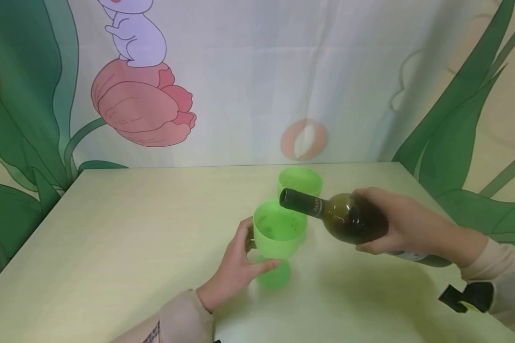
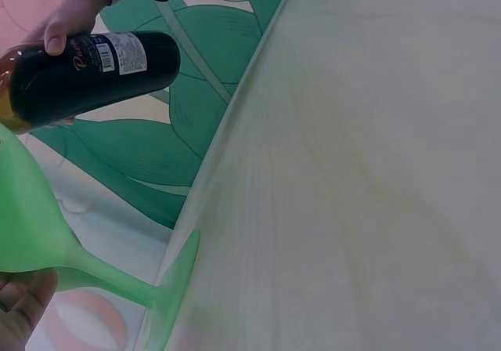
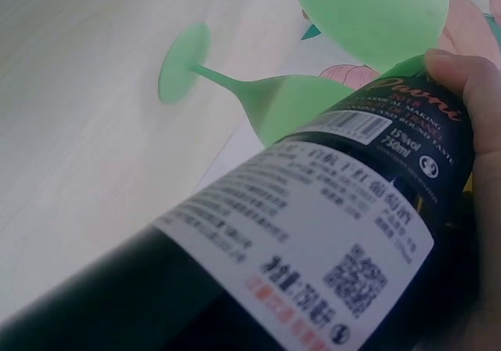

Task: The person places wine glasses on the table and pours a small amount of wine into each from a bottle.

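Both our hands are full: the left hand (image 1: 241,267) holds the near goblet (image 1: 279,245), the far goblet (image 1: 299,177) stands just behind on the desk (image 1: 133,228), then a tilted bottle (image 1: 355,219), mouth by the near rim, gripped by our right hand (image 1: 405,224).

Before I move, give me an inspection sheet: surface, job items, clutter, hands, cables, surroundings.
Surface: pale tabletop, shadowed toward the right.
Job items: wine bottle tilted, mouth overlapping the rim of the front green goblet in the head view, no stream visible; rear green goblet partly hidden.
Clutter: nothing seen.
Left hand: holds the front green goblet by its bowl.
Right hand: grips the wine bottle's body.
Cables: nothing seen.
Surroundings: cartoon-printed backdrop with flowers and leaves.
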`<state>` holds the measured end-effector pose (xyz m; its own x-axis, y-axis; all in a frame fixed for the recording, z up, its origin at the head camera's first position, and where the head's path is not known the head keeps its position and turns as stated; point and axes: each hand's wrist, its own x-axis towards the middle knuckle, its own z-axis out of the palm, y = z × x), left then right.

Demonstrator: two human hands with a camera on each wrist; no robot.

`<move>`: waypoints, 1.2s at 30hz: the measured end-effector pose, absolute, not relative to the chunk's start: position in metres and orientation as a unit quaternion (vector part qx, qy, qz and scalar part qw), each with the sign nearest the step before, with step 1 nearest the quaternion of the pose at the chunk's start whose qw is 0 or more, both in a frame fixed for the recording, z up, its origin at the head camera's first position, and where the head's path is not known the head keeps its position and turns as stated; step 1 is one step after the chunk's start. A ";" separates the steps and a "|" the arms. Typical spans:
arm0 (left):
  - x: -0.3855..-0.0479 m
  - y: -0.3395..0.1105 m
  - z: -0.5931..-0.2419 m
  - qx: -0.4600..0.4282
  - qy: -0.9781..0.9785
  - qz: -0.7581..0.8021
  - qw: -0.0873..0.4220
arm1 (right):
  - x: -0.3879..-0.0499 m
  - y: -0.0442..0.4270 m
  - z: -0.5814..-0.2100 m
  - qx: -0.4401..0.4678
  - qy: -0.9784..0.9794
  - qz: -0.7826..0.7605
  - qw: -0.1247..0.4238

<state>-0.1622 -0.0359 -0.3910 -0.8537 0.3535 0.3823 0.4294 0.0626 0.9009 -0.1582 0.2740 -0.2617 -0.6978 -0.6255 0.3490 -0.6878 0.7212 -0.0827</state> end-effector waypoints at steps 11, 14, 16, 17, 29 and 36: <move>-0.162 -0.036 -0.389 -0.260 -0.731 -0.630 0.028 | -0.159 0.275 -0.259 0.349 -0.926 0.089 0.109; -0.161 -0.037 -0.389 -0.261 -0.730 -0.631 0.029 | -0.160 0.273 -0.258 0.345 -0.930 0.088 0.095; -0.160 -0.037 -0.389 -0.263 -0.729 -0.631 0.031 | -0.161 0.273 -0.257 0.347 -0.929 0.085 0.093; -0.160 -0.038 -0.389 -0.264 -0.729 -0.631 0.032 | -0.161 0.273 -0.257 0.349 -0.929 0.082 0.094; -0.160 -0.037 -0.389 -0.268 -0.728 -0.631 0.032 | -0.161 0.276 -0.249 0.346 -0.933 0.054 0.087; -0.161 -0.036 -0.389 -0.271 -0.727 -0.630 0.030 | -0.160 0.278 -0.247 0.350 -0.930 0.046 0.099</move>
